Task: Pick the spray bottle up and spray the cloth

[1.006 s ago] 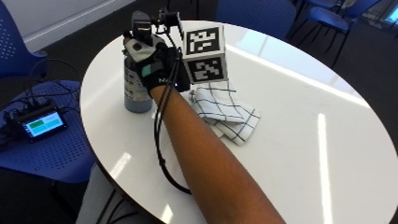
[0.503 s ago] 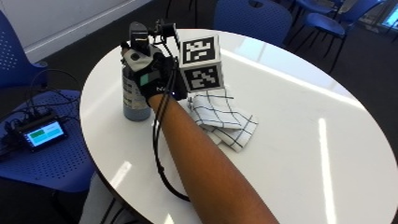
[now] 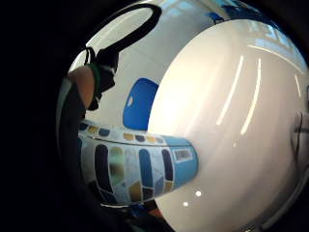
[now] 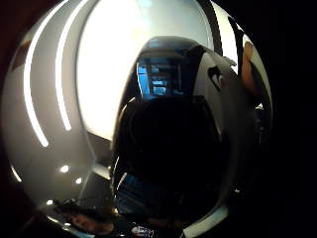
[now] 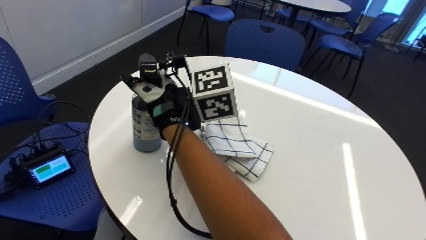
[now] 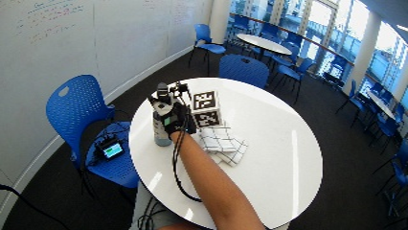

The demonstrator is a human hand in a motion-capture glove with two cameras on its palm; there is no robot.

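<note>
- While the spray bottle (image 5: 146, 122) stands upright on the white table (image 5: 319, 150), left of centre, the gloved right hand (image 5: 172, 111) has its fingers curled round it.
- Just right, the checked cloth (image 5: 239, 150) lies crumpled.

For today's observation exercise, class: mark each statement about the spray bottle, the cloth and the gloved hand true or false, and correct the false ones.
1. The spray bottle stands upright on the white table. True.
2. The gloved hand is at the bottle's upper part. True.
3. The checked cloth is draped over the bottle. False: it lies on the table beside the bottle.
4. The cloth is plain blue. False: it is white with dark grid lines.
5. The bottle lies on a blue chair. False: it stands on the table.
</note>
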